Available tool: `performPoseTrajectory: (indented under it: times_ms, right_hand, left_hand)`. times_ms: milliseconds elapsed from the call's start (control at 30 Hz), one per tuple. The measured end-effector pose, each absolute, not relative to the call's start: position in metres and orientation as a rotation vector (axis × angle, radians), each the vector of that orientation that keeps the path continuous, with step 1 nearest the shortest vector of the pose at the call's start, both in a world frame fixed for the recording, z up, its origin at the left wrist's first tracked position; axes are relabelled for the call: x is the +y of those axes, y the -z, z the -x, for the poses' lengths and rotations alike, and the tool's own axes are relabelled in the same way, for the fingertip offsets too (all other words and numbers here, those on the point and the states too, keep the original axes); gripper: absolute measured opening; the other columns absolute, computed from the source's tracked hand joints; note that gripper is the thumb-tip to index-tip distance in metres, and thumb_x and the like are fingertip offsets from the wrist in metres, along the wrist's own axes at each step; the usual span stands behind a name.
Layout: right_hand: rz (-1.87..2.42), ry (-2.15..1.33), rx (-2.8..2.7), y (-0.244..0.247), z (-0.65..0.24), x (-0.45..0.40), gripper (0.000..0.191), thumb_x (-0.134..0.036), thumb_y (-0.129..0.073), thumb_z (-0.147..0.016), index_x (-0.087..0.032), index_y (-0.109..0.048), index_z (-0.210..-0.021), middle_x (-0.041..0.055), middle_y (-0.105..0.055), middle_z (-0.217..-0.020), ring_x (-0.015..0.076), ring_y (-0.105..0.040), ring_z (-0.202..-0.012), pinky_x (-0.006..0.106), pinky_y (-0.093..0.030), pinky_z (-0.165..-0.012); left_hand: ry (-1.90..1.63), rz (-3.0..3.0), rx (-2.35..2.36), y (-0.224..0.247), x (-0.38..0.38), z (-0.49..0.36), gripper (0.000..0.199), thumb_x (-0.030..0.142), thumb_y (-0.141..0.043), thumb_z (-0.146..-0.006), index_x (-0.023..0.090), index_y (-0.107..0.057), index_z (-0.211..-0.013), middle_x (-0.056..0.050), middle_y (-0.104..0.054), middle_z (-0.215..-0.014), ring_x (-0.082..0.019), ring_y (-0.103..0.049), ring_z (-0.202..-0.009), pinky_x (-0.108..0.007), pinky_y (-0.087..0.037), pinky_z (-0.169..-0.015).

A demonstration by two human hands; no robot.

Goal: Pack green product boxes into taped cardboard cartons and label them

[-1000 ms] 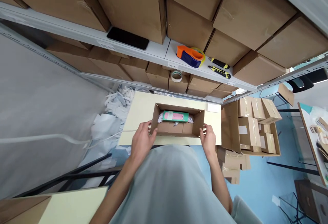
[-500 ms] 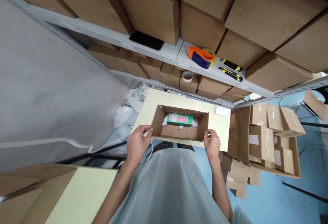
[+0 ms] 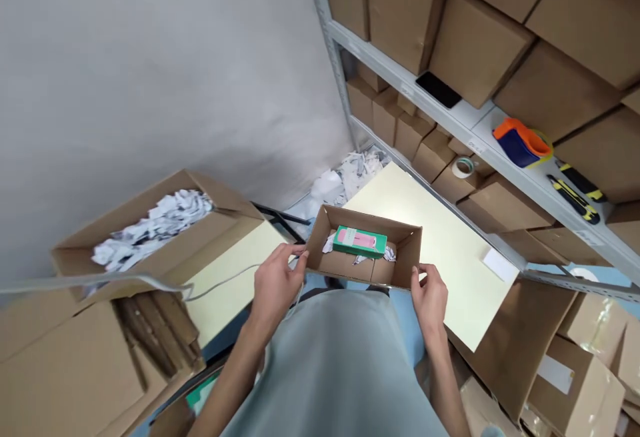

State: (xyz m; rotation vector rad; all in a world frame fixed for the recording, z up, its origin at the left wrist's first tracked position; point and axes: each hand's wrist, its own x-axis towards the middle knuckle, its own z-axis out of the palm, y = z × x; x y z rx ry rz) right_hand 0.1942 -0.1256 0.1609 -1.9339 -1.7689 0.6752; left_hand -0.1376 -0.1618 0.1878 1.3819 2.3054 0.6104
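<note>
Between my two hands is an open cardboard box [image 3: 345, 270], held near its bottom corners in the view. My left hand [image 3: 280, 280] pinches its left edge, and my right hand [image 3: 429, 294] grips the right edge with curled fingers. Inside lies a green box with a pink picture [image 3: 360, 241], resting on crumpled white paper [image 3: 390, 252]. A pale yellow tabletop [image 3: 450, 244] spreads behind and to the right of the box.
On the left, a larger carton holds shredded paper [image 3: 155, 227]; beside it are folded cardboard pieces [image 3: 155, 337]. The shelf at right bears a black phone [image 3: 438, 89], an orange and blue tape dispenser [image 3: 523, 142] and cutters [image 3: 573, 198]. Taped boxes [image 3: 575, 384] fill a carton lower right.
The view has swung to the left, bringing the carton of shredded paper into sight. Both hands still hold the box, now turned a little and off the table's front edge.
</note>
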Motion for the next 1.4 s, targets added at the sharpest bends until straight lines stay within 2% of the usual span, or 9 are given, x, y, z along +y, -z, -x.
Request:
performPoseTrajectory:
  times_ms: [133,300,533,667,867,1100,1267,1333,1400]
  right_hand:
    - [1.848,-0.641,-1.893,-0.163,-0.134,-0.136,0.044,-0.053,-0.041,-0.112,-0.022,-0.068,-0.098,0.006,-0.074,-0.091,0.0188,-0.061,-0.062,0.033,-0.045,-0.067]
    - [1.68,-0.62,-2.127,-0.165,-0.043,-0.148,0.039,-0.05,-0.043,-0.112,-0.022,-0.067,-0.1,0.0041,-0.072,-0.087,0.0178,-0.06,-0.061,0.032,-0.044,-0.066]
    - [1.425,-0.558,-2.366,-0.14,0.097,-0.173,0.05,-0.058,-0.039,-0.113,-0.02,-0.069,-0.1,0.0058,-0.072,-0.085,0.0191,-0.061,-0.063,0.032,-0.044,-0.066]
    - [1.298,-0.601,-2.496,-0.118,0.162,-0.18,0.055,-0.06,-0.036,-0.113,-0.019,-0.07,-0.099,0.0071,-0.073,-0.083,0.0206,-0.062,-0.064,0.032,-0.043,-0.067]
    - [1.07,-0.631,-2.706,-0.093,0.237,-0.172,0.057,-0.058,-0.031,-0.113,-0.018,-0.07,-0.101,0.0095,-0.074,-0.086,0.0222,-0.063,-0.067,0.033,-0.045,-0.07]
    - [0.89,-0.608,-2.821,-0.083,0.268,-0.163,0.059,-0.062,-0.031,-0.114,-0.021,-0.068,-0.095,0.008,-0.074,-0.081,0.0218,-0.066,-0.065,0.032,-0.045,-0.068]
    - [0.824,-0.606,-2.842,-0.093,0.293,-0.132,0.06,-0.068,-0.04,-0.112,-0.019,-0.074,-0.104,0.0095,-0.079,-0.095,0.0206,-0.069,-0.067,0.03,-0.046,-0.068]
    - [0.765,-0.585,-2.84,-0.101,0.317,-0.113,0.056,-0.062,-0.041,-0.113,-0.018,-0.075,-0.111,0.011,-0.08,-0.104,0.0199,-0.071,-0.07,0.03,-0.047,-0.069]
    - [0.67,-0.543,-2.891,-0.109,0.348,-0.095,0.048,-0.054,-0.043,-0.114,-0.017,-0.075,-0.114,0.0122,-0.08,-0.109,0.0201,-0.072,-0.075,0.03,-0.049,-0.073]
  left_hand:
    - [-0.749,-1.343,2.357,-0.174,-0.207,0.19,0.023,0.041,-0.054,-0.101,0.025,-0.072,-0.104,-0.004,-0.08,-0.103,-0.02,-0.058,-0.059,-0.048,-0.056,-0.103]
    - [-0.913,-1.197,2.444,-0.152,-0.278,0.271,0.021,0.04,-0.055,-0.102,0.025,-0.07,-0.101,-0.002,-0.079,-0.102,-0.015,-0.051,-0.052,-0.06,-0.035,-0.13]
    - [-1.01,-0.97,2.611,-0.128,-0.376,0.372,0.017,0.034,-0.055,-0.101,0.024,-0.069,-0.097,-0.002,-0.079,-0.101,-0.017,-0.056,-0.056,-0.06,-0.03,-0.133]
    - [-1.025,-0.876,2.725,-0.114,-0.423,0.404,0.019,0.033,-0.052,-0.103,0.024,-0.069,-0.099,-0.005,-0.077,-0.099,-0.023,-0.068,-0.072,-0.058,-0.033,-0.131]
    - [-1.005,-0.672,2.853,-0.09,-0.462,0.419,0.025,0.033,-0.046,-0.107,0.023,-0.067,-0.1,-0.011,-0.076,-0.097,-0.031,-0.072,-0.089,-0.051,-0.052,-0.109]
    - [-1.038,-0.328,2.953,-0.063,-0.466,0.414,0.019,0.029,-0.051,-0.1,0.021,-0.065,-0.109,-0.014,-0.074,-0.104,-0.035,-0.072,-0.098,-0.049,-0.059,-0.093]
    - [-1.19,-0.41,2.994,-0.058,-0.428,0.455,0.064,0.042,-0.061,-0.1,0.014,-0.05,-0.156,-0.025,-0.056,-0.157,-0.043,-0.056,-0.146,-0.058,-0.049,-0.12]
    - [-1.205,-0.575,2.957,-0.054,-0.415,0.482,0.067,0.045,-0.064,-0.1,0.019,-0.051,-0.161,-0.021,-0.05,-0.167,-0.042,-0.046,-0.157,-0.059,-0.042,-0.128]
    - [-1.21,-0.69,2.894,-0.046,-0.407,0.504,0.058,0.046,-0.062,-0.101,0.023,-0.061,-0.154,-0.016,-0.058,-0.161,-0.04,-0.045,-0.158,-0.059,-0.041,-0.131]
